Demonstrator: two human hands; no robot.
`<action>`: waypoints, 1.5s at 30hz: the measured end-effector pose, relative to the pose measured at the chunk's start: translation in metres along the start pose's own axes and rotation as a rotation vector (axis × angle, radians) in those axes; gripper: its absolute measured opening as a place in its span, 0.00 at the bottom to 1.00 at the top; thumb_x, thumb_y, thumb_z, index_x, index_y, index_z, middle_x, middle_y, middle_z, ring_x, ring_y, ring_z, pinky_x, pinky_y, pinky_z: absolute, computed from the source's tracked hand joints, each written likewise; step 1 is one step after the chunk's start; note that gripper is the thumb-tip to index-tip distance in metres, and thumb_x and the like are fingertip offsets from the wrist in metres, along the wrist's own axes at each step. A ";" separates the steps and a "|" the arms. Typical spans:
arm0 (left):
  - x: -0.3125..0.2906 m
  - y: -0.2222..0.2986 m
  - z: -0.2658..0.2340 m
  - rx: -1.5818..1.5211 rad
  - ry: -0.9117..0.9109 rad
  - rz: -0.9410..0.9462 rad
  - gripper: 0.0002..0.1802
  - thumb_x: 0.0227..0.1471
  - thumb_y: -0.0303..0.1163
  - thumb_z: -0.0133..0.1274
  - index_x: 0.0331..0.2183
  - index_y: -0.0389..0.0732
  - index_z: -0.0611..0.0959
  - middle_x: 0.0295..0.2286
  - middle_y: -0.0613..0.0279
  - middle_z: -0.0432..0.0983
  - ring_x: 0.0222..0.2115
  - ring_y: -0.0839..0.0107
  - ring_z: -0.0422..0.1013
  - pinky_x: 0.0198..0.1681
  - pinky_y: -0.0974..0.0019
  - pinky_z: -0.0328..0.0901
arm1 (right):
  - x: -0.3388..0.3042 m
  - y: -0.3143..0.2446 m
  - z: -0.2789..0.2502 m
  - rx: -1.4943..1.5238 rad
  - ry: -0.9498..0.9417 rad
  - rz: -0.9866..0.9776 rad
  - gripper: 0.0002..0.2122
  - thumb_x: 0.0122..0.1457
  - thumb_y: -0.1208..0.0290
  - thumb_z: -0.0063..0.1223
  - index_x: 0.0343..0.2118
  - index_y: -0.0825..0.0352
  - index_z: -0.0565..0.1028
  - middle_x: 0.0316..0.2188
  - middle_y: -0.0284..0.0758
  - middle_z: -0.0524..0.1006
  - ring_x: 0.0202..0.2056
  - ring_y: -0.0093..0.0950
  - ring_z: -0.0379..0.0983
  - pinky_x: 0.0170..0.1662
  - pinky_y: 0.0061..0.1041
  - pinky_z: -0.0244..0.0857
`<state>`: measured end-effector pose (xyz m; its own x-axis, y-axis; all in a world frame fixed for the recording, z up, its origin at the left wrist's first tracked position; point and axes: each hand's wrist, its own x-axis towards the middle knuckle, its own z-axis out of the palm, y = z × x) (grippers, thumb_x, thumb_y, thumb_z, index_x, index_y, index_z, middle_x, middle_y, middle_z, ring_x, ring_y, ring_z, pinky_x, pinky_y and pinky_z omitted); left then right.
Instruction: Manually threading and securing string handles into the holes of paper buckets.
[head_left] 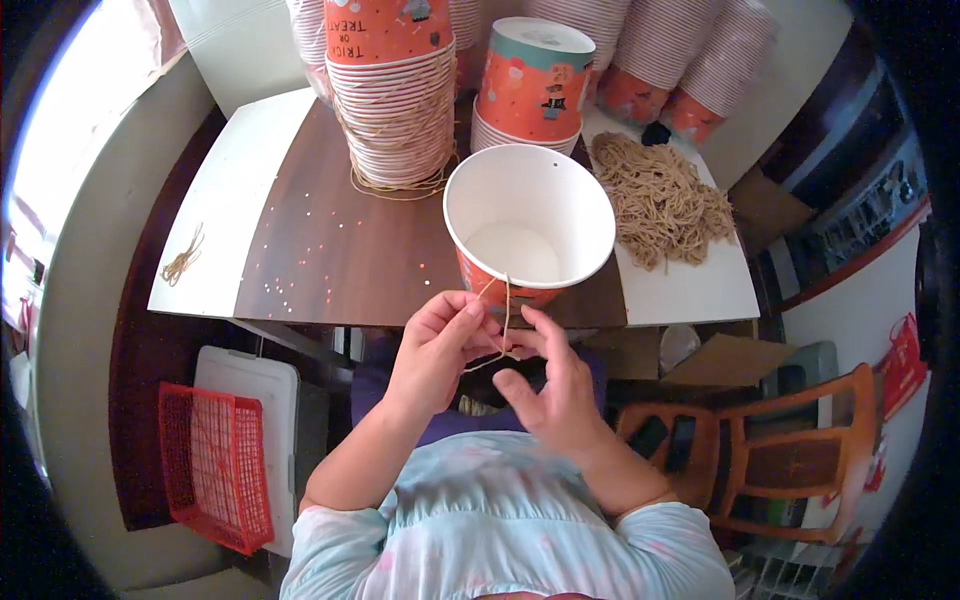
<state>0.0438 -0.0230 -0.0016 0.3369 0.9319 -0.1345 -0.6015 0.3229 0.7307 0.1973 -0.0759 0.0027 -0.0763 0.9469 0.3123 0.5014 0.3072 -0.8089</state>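
At the near table edge stands a large paper tub (590, 215), open end up and leaning toward me, white inside and orange outside. A thin tan cord (507, 310) hangs from its near rim as two strands. My left hand (432, 350) is closed, pinching the cord between thumb and fingertips just below the rim. Bent around the cord's lower part are the fingers of my right hand (555, 390), its thumb held apart from them. A small hole shows in the tub's far wall. Where the cord crosses between my fingertips is partly hidden.
Behind the tub stand an upturned orange tub (535, 95) and a tall nested stack (395, 125) draped with cords. More stacks (660, 50) line the back. A cord heap (665, 200) lies right, a small bundle (183, 258) left. Below are a red basket (215, 465) and wooden chair (790, 450).
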 end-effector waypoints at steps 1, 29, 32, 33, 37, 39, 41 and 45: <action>0.000 -0.001 0.000 0.014 0.004 0.021 0.08 0.59 0.33 0.47 0.35 0.38 0.73 0.27 0.63 0.75 0.28 0.75 0.74 0.33 0.70 0.70 | 0.002 0.002 -0.002 0.078 0.006 0.038 0.28 0.53 0.58 0.56 0.52 0.71 0.63 0.40 0.44 0.75 0.36 0.37 0.74 0.41 0.33 0.67; -0.004 0.001 -0.008 0.271 -0.041 0.278 0.04 0.52 0.25 0.52 0.29 0.36 0.80 0.39 0.64 0.68 0.37 0.78 0.67 0.39 0.75 0.62 | 0.027 0.018 0.029 0.301 0.131 0.030 0.16 0.50 0.72 0.59 0.42 0.69 0.71 0.37 0.38 0.75 0.40 0.29 0.73 0.45 0.27 0.65; -0.005 0.007 -0.010 0.441 -0.025 0.330 0.04 0.52 0.25 0.53 0.31 0.36 0.81 0.36 0.65 0.69 0.36 0.79 0.67 0.38 0.75 0.62 | 0.030 0.024 0.041 0.371 0.091 0.039 0.16 0.51 0.70 0.59 0.42 0.69 0.71 0.38 0.38 0.76 0.42 0.29 0.72 0.47 0.27 0.64; -0.006 0.009 -0.012 0.571 0.001 0.350 0.05 0.52 0.26 0.53 0.32 0.36 0.81 0.35 0.65 0.69 0.36 0.79 0.66 0.38 0.75 0.62 | 0.031 0.026 0.043 0.448 0.070 0.034 0.15 0.52 0.70 0.59 0.42 0.69 0.71 0.39 0.39 0.76 0.42 0.29 0.72 0.47 0.28 0.64; -0.006 0.016 -0.017 0.608 -0.023 0.422 0.06 0.52 0.25 0.53 0.34 0.35 0.81 0.32 0.66 0.71 0.32 0.81 0.66 0.35 0.76 0.63 | 0.031 0.031 0.041 0.590 0.004 0.016 0.12 0.55 0.70 0.55 0.40 0.69 0.72 0.34 0.36 0.77 0.39 0.25 0.73 0.44 0.24 0.65; -0.007 0.020 -0.019 0.433 -0.004 0.223 0.06 0.52 0.25 0.52 0.33 0.34 0.81 0.33 0.61 0.76 0.35 0.77 0.70 0.39 0.73 0.64 | 0.026 0.028 0.032 0.658 -0.063 0.277 0.09 0.58 0.71 0.52 0.38 0.70 0.73 0.29 0.32 0.76 0.34 0.20 0.72 0.39 0.20 0.67; -0.009 0.021 -0.018 0.485 0.016 0.263 0.07 0.53 0.24 0.52 0.35 0.34 0.81 0.31 0.60 0.77 0.32 0.77 0.71 0.36 0.74 0.66 | 0.020 0.023 0.025 0.702 0.001 0.194 0.07 0.59 0.71 0.51 0.36 0.70 0.74 0.26 0.29 0.75 0.29 0.15 0.70 0.34 0.16 0.66; -0.013 0.025 -0.013 0.567 0.039 0.324 0.09 0.55 0.21 0.48 0.39 0.34 0.80 0.31 0.60 0.77 0.33 0.79 0.72 0.34 0.76 0.67 | 0.013 0.012 0.001 0.449 0.100 0.155 0.05 0.58 0.72 0.52 0.33 0.68 0.76 0.24 0.29 0.74 0.25 0.15 0.68 0.29 0.15 0.63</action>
<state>0.0153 -0.0252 0.0100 0.1698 0.9761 0.1357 -0.1895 -0.1028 0.9765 0.2016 -0.0600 -0.0037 0.0638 0.9778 0.1998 0.0771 0.1947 -0.9778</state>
